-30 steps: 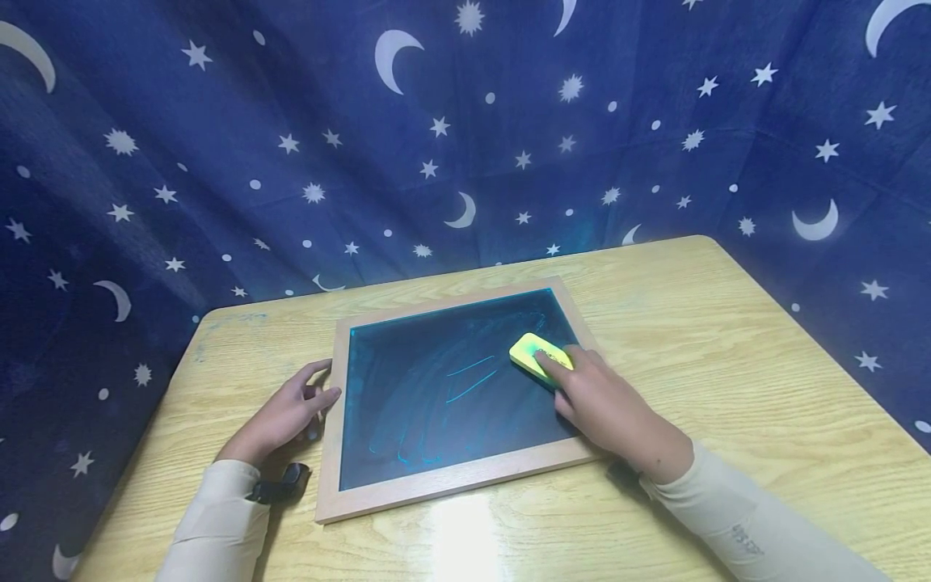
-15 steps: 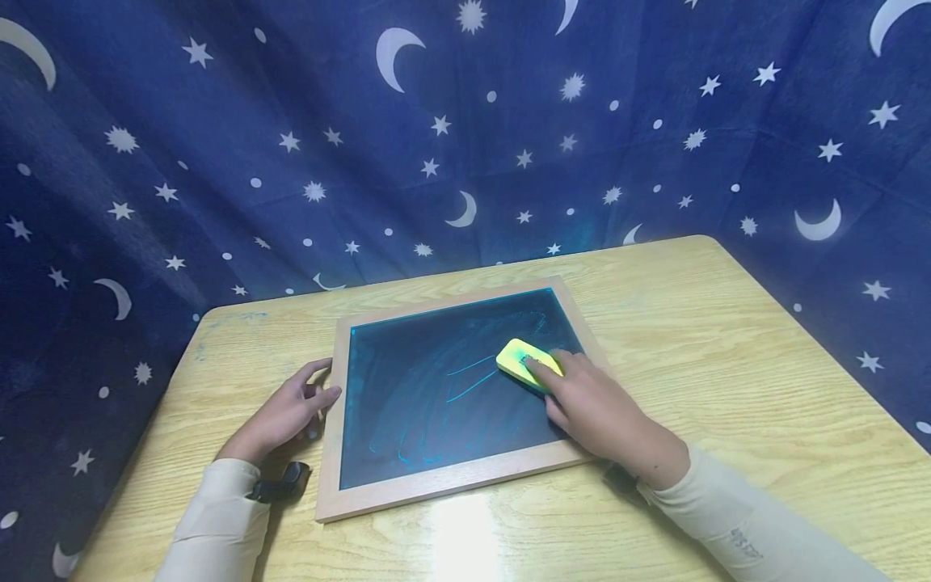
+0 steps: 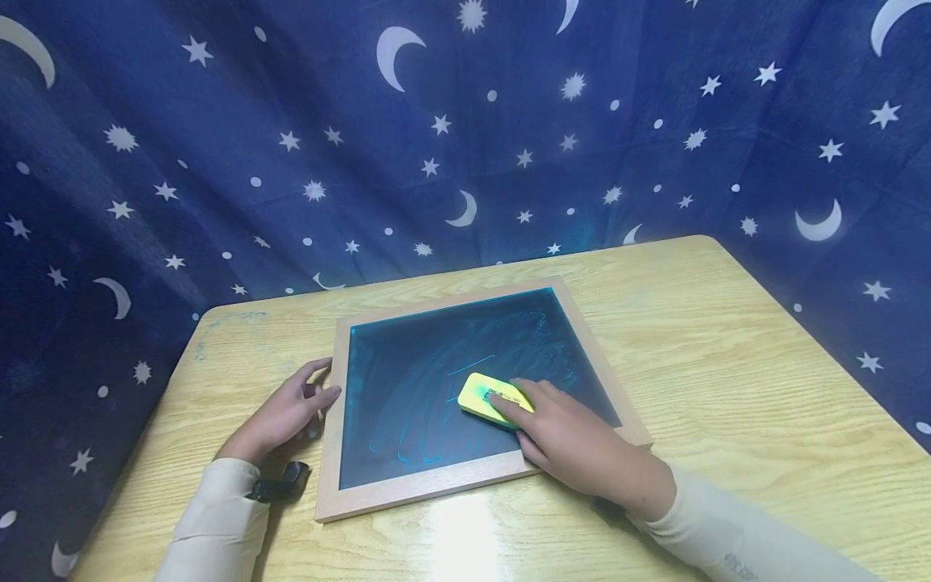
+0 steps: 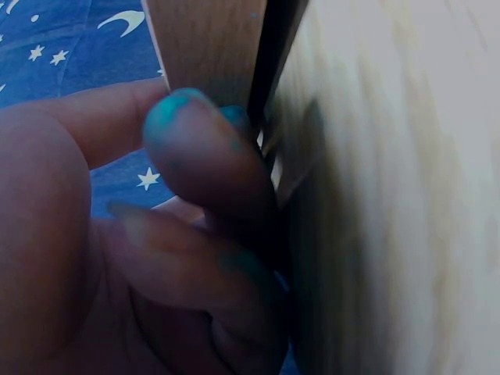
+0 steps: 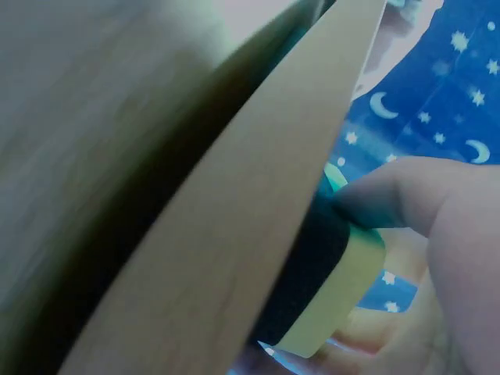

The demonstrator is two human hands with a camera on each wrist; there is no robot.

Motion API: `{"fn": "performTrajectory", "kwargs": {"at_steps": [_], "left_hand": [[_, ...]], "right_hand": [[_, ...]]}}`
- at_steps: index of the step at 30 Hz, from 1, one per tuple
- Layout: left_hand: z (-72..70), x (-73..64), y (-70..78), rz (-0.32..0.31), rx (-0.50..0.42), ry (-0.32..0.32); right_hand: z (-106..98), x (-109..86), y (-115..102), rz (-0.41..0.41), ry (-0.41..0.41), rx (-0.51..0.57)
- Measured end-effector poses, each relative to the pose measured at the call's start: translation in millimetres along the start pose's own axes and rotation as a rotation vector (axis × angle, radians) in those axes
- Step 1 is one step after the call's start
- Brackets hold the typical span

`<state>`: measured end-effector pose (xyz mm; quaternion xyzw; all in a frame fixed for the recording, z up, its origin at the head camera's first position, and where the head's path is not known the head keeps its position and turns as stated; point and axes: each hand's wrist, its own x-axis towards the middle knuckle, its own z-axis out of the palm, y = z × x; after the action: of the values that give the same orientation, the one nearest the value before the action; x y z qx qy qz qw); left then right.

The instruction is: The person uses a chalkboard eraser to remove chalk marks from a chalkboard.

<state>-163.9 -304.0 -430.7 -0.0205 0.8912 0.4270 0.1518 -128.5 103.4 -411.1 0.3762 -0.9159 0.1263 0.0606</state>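
A wood-framed chalkboard (image 3: 393,396) lies on the table, bearing faint blue chalk smears. My right hand (image 3: 578,440) grips a yellow chalkboard eraser (image 3: 476,392) from above, index finger along its top, on the middle of the board. In the right wrist view the thumb presses the side of the eraser (image 5: 332,301), whose dark felt shows behind the frame's edge. My left hand (image 3: 287,408) holds the frame's left side. The left wrist view shows its curled, blue-stained fingers (image 4: 211,148) against the frame edge (image 4: 207,47).
A short blue chalk line (image 3: 471,365) shows just above the eraser, with curved marks (image 3: 414,457) near the board's lower left. The wooden table (image 3: 727,364) has blue dust at its far left. A blue star-and-moon curtain (image 3: 465,121) hangs behind.
My right hand has slid the eraser left and toward me across the board. It now covers most of the lower chalk line; smudges show at the board's right. The left hand stays put.
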Motion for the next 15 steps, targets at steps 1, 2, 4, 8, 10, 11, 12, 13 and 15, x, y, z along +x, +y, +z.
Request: {"fn": "performTrajectory", "kwargs": {"at_steps": [1, 2, 4, 8, 10, 11, 12, 13, 15], "left_hand": [[-0.1, -0.1, 0.0, 0.002, -0.003, -0.002], [-0.1, 0.0, 0.0, 0.003, -0.006, -0.003], [-0.1, 0.1, -0.1, 0.006, -0.01, -0.006], [-0.4, 0.5, -0.7, 0.003, -0.008, -0.006], [-0.7, 0.6, -1.1, 0.002, -0.007, -0.008], [-0.9, 0.6, -1.2, 0.002, -0.006, -0.008], [-1.1, 0.6, -1.2, 0.002, -0.005, -0.007], [-1.2, 0.6, -1.2, 0.003, -0.003, -0.008], [-1.3, 0.5, -0.9, 0.004, -0.001, -0.008]], "right_hand": [[0, -0.8, -2, -0.006, -0.006, 0.007], [0, -1.5, -5, -0.013, -0.012, 0.011], [-1, -3.3, -10, -0.025, -0.027, 0.024], [-1, -6.0, -19, -0.072, -0.049, 0.029], [-1, -6.6, -23, -0.094, -0.054, 0.02], [-1, -6.8, -24, -0.102, -0.056, 0.016], [0, -6.9, -25, -0.109, -0.055, 0.014], [0, -7.0, -25, -0.11, -0.055, 0.015], [0, -7.1, -26, -0.11, -0.055, 0.017]]}}
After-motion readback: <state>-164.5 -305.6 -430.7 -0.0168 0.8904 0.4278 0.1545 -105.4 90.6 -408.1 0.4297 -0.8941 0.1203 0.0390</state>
